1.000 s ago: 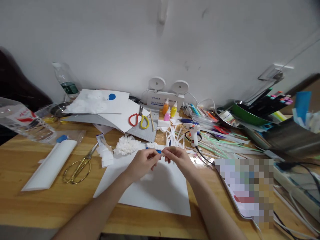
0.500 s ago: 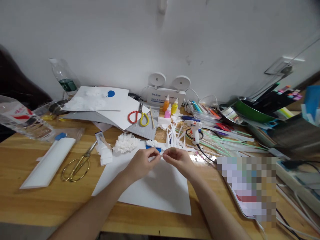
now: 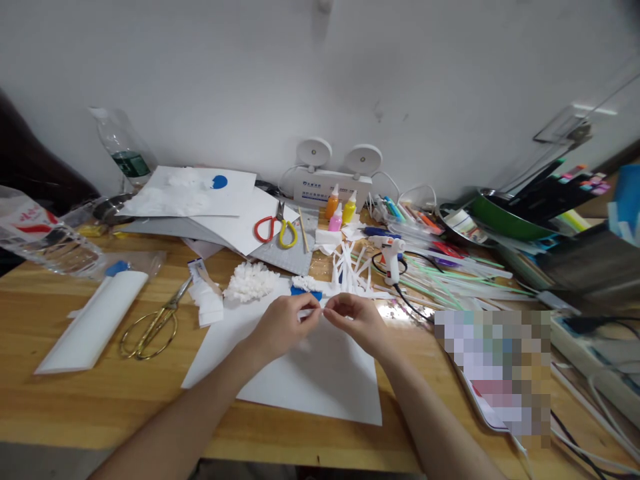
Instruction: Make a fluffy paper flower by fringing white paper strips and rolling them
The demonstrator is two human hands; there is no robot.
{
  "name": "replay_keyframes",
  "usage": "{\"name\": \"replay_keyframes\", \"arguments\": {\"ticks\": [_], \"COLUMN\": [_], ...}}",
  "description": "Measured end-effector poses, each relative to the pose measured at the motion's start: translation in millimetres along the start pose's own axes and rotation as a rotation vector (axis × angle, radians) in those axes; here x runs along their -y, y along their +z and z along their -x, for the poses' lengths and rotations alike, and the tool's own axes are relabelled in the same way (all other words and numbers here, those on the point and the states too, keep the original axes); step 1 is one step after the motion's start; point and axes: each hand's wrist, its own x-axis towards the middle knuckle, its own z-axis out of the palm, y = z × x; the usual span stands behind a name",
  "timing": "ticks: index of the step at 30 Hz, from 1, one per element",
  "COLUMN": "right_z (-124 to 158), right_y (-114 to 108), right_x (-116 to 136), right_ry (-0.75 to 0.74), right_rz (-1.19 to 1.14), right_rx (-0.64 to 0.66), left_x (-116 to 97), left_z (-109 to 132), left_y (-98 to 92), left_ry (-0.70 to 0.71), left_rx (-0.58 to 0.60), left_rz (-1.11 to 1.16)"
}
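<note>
Above a white paper sheet (image 3: 325,387), my left hand (image 3: 283,325) and my right hand (image 3: 356,323) meet fingertip to fingertip. Both are closed in a pinch on a small white paper strip (image 3: 305,313), mostly covered by the fingers. Just behind the hands lies a blue piece (image 3: 302,293) with small white bits on top. A heap of white curled paper pieces (image 3: 250,282) rests at the sheet's back left edge. Loose white paper strips (image 3: 346,272) spread out behind my right hand.
Gold-handled scissors (image 3: 150,332) and a folded white paper (image 3: 93,327) lie at left. Red-and-yellow-handled scissors (image 3: 277,227) sit on a grey mat. A white glue gun (image 3: 391,260) with its cord stands right of the strips. A blurred-out device (image 3: 493,373) lies at right.
The view has shifted very slightly. Both hands keep their pinch at nearly the same place, their fingertips moving only a little.
</note>
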Motion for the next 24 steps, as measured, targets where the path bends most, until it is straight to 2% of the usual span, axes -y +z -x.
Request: {"name": "replay_keyframes", "arguments": {"ticks": [10, 24], "right_z": [0.8, 0.5], "right_y": [2.2, 3.7], "right_x": [4.4, 1.7], "right_ry": [-0.028, -0.038], "right_rz": [-0.066, -0.022], "right_rx": [0.070, 0.038], "left_x": [0.6, 4.4], "left_z": [0.2, 0.2], "left_y": [2.0, 4.5], "left_ry": [-0.003, 0.009], "left_rx": [-0.017, -0.069], "left_rz": [-0.052, -0.091]}}
